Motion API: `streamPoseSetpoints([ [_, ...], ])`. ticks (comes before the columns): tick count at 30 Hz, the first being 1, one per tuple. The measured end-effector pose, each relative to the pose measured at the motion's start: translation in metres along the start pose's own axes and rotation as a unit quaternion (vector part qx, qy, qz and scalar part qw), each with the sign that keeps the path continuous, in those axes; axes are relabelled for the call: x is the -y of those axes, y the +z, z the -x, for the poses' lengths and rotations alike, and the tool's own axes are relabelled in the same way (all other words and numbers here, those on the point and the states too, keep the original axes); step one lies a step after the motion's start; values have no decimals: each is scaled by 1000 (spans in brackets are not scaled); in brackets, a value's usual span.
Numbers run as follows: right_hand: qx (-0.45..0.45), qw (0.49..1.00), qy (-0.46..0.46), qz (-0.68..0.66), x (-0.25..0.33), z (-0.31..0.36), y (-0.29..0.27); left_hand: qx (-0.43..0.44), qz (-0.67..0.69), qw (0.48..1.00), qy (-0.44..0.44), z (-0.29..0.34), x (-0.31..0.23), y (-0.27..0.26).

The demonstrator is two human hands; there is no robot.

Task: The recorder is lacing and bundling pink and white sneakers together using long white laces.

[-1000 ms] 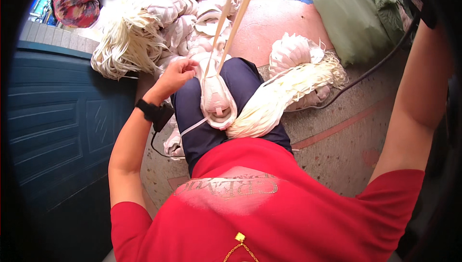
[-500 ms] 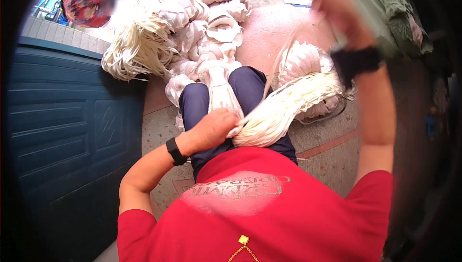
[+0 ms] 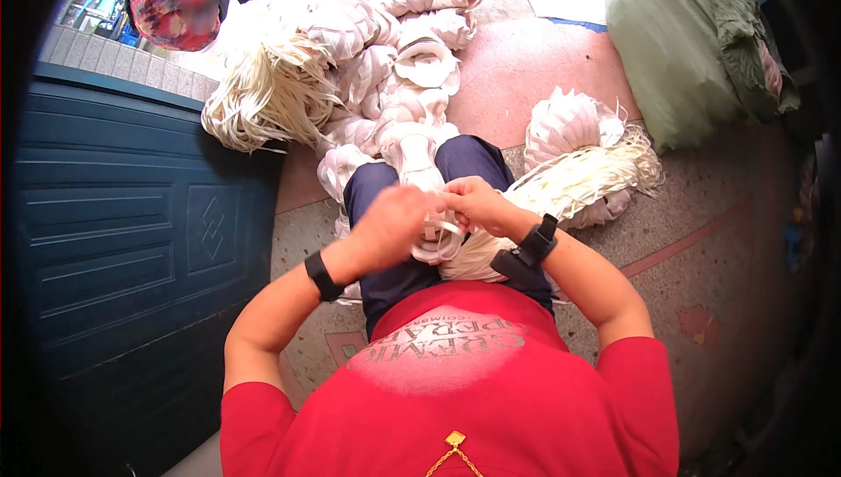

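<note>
Above my lap both hands meet over a small loop of white woven-looking band [image 3: 438, 240]. My left hand [image 3: 394, 227], blurred, is closed with its fingers curled at the loop's upper left; what lies in them is hidden. The thumb and fingers of my right hand [image 3: 480, 204] pinch a thin pale strip at the loop's upper right. Under my right wrist, across my thigh, lies a bundle of long cream strips [image 3: 561, 183]. Wide white band [image 3: 410, 151] runs between my knees to the heap beyond.
Ahead sits a heap of rolled white bands [image 3: 363, 74], with loose cream strips [image 3: 272, 96] at its left. A white roll [image 3: 565, 127] lies right. A blue panelled door [image 3: 131, 214] stands left, a large green sack [image 3: 688, 48] at far right. Another person [image 3: 180, 13] is at upper left.
My right hand has come down from high at the upper right to meet my left hand over my lap. The small white loop now shows below them.
</note>
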State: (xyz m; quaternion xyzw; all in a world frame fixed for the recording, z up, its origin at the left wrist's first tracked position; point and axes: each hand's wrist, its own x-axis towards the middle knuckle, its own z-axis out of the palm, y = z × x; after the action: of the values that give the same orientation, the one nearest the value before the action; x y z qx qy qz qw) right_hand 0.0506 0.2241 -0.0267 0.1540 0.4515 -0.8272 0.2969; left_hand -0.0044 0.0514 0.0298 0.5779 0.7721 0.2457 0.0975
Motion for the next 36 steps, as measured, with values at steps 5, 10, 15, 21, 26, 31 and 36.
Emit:
streamPoseSetpoints([
  [5,-40,974,-57,215,-14,5,-1,-5,-103,992,-67,-30,60,10],
  [10,-17,953,-59,296,-16,8,6,148,-253,954,59,-53,72,29],
  [15,-42,956,-49,286,-6,12,10,149,-279,942,117,-61,66,24],
  [21,-48,962,-44,266,6,10,17,167,-282,939,101,-62,63,28],
  [26,-30,966,-49,252,7,9,18,149,-140,973,-112,-61,78,37],
  [31,-21,964,-44,263,6,10,17,74,-78,983,-149,-49,82,39],
  [36,-36,968,-33,247,3,12,17,149,-102,982,-54,-56,82,30],
])
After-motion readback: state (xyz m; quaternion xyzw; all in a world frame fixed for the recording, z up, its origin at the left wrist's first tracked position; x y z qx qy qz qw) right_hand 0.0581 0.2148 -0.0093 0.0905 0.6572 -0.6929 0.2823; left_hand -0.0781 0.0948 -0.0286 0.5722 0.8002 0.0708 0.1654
